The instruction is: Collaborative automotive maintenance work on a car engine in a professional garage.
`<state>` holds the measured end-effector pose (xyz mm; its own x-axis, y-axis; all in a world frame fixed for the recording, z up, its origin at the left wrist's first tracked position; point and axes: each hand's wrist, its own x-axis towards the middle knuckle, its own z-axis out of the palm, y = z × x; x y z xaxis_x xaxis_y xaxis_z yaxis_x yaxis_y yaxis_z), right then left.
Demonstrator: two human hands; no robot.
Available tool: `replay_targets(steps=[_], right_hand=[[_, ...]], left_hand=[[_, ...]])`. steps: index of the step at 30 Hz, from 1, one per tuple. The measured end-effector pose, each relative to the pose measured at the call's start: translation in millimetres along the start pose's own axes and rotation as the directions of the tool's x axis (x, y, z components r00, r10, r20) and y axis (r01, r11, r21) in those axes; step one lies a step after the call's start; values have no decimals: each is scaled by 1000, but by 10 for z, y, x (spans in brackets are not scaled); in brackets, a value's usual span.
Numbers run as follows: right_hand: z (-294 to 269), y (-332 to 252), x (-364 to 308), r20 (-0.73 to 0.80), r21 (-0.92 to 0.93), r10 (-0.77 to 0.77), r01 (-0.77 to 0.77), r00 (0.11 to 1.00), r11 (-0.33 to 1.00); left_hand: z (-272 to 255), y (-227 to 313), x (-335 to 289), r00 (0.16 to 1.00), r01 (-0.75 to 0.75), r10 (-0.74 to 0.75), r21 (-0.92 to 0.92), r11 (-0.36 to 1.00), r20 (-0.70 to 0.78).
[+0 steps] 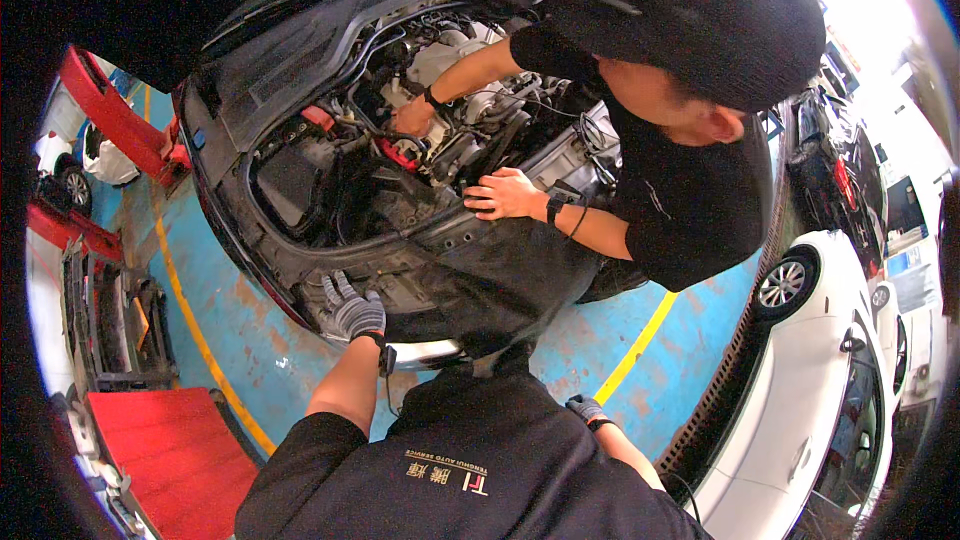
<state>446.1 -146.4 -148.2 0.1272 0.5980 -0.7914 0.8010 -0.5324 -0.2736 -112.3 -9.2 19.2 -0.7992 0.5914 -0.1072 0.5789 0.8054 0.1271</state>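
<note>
My left hand point(355, 310), in a grey striped knit glove, lies with its fingers spread on the front corner of a dark car point(285, 275). Nothing is held in it. Down by my right side is my right hand point(587, 407), also gloved; its fingers are too small and partly hidden to read. Ahead of me the engine bay point(445, 90) lies exposed, with hoses, cables and a red part point(398, 153) among the metal. A black cover point(500, 285) drapes over the car's edge between my body and the engine.
A co-worker point(690, 180) in black leans in from the right, one hand point(412, 118) inside the engine bay and the other point(503, 194) on its edge. A white car point(800, 420) stands at right. At left are a red lift arm point(115, 110) and a red panel point(165, 450).
</note>
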Motion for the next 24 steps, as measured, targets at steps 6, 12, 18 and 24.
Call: replay_targets(steps=[6,12,18,24], right_hand=[[20,-37,6,18,15,8,-9,1000,1000],[25,2,29,35,29,-47,46,998,999],[-23,-255,-217,19,106,36,-38,999,994],[12,-194,-190,34,-21,-123,123,992,992]], left_hand=[[26,-37,2,1000,-3,4,68,998,-9],[-14,26,-3,1000,-18,19,82,996,-16],[50,-40,-4,998,-30,30,-1,1000,-47],[8,19,-3,1000,-3,1,85,996,23]])
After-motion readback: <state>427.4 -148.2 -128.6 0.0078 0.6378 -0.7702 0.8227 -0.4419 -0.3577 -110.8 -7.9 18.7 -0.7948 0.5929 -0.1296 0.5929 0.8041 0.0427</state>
